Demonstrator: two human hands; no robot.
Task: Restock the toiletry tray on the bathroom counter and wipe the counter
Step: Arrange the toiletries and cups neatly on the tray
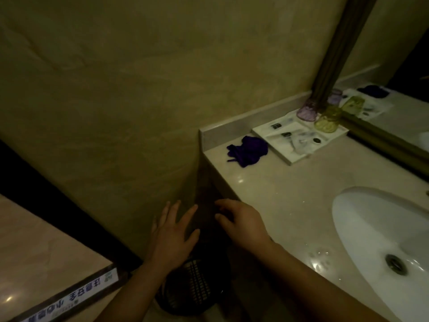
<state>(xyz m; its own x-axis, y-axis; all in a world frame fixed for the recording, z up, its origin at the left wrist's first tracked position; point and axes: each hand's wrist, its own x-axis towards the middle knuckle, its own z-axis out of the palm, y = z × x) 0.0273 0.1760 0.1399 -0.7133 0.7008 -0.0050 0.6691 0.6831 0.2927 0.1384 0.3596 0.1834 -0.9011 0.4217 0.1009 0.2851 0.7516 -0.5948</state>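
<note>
— Where is the tray (299,156) from where the hands are?

— Up and away to the right, at the back of the counter (278,194), against the wall and beside the mirror frame. Its long side runs slantwise, from the near left corner toward the mirror. Small packets lie in it, and two tinted cups, a purple one (307,110) and a yellow one (326,123), stand at its far edge.

— And the purple cloth (248,149)?

— Bunched on the counter just left of the tray, near the corner. It lies well apart from both hands.

— Which hand is nearer?

— The right hand (243,223). It hovers over the counter's front left edge, palm down, fingers curled loosely, pinching nothing that I can see. The left hand (173,233) hangs off the counter entirely, over the gap by the wall, fingers spread wide, empty, above a dark mesh bin (197,287) on the floor.

— So the next reach?

— I'd judge forward and rightward along the counter, the right arm leading; the cloth comes first on that line, the tray just past it. The sink (362,228) sits off to the right, clear of that path.
</note>
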